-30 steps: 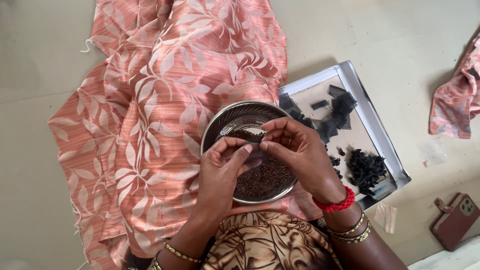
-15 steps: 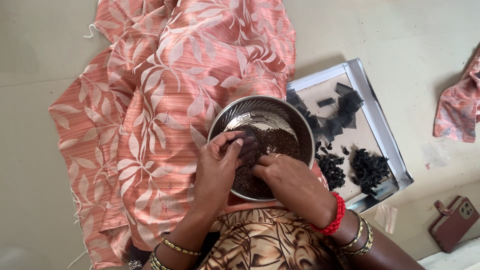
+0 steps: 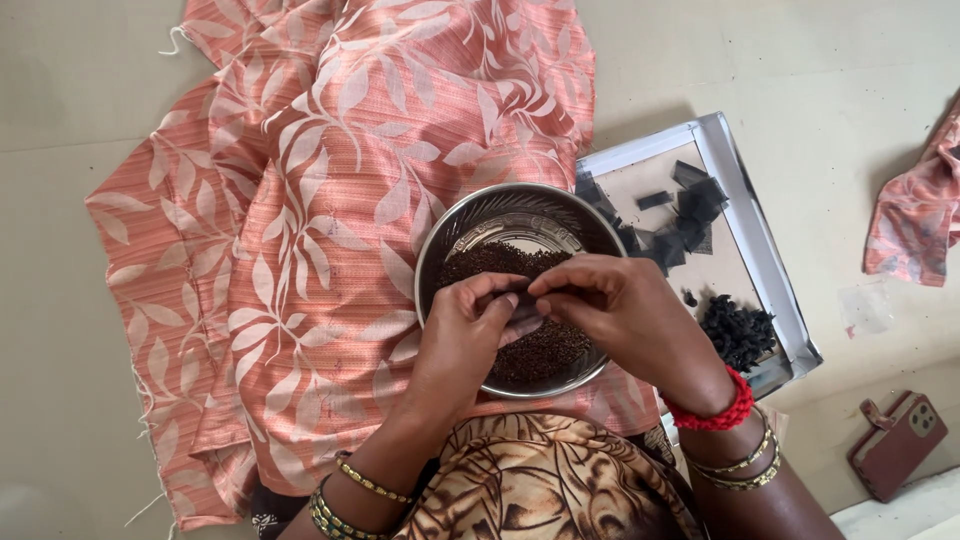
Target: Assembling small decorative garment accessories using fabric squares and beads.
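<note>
- The left hand [image 3: 470, 335] and right hand [image 3: 610, 310] are met fingertip to fingertip, pinched narrow on a small dark piece too hidden to identify.
- Below them, a round steel bowl [image 3: 440, 240] of tiny dark brown grains [image 3: 545, 355] is seen: loose, light, best scooped or pinched.
- The bowl, likely stiff and smooth, rests on peach leaf-print cloth [image 3: 300, 200]; at 3 o'clock a white tray [image 3: 760, 240] lies on the floor.

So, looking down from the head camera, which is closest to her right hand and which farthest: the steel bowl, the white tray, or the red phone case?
From the right hand:
1. Steel bowl, directly beneath it.
2. White tray, just right.
3. Red phone case, far right on the floor.
</note>
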